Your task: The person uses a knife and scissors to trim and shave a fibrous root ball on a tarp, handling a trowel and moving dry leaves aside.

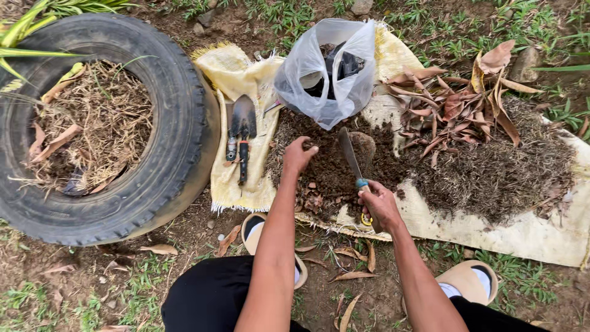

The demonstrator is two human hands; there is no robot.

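On the ground before us lies a pale woven sack (528, 237), spread flat and carrying a heap of dark soil (335, 169) and shredded dry matter (491, 172), with a cluster of brown dead leaves (455, 101) at its far edge. Behind the soil stands a translucent plastic bag (332, 74), its mouth open and dark material inside; it closes off the far side of the heap. To the left, on a yellowish fringed cloth (236, 77), rests a small garden trowel (243, 132), blade away from us and handle toward us, well apart from both hands. Further left sits an old tyre (178, 117) filled with dry straw and leaf litter (92, 123). Our sandalled feet (470, 280) rest on bare earth and grass just below the sack.

Our right hand (380, 206) is clamped around the blue-collared handle of a knife (351, 154). The knife lies over the soil heap, its long axis running from the handle near us, lower right, up and slightly leftward, with the tip pointing toward the plastic bag. Our left hand (299, 154) is curled, fingertips down on the soil just left of the blade; we cannot tell whether it grips anything.
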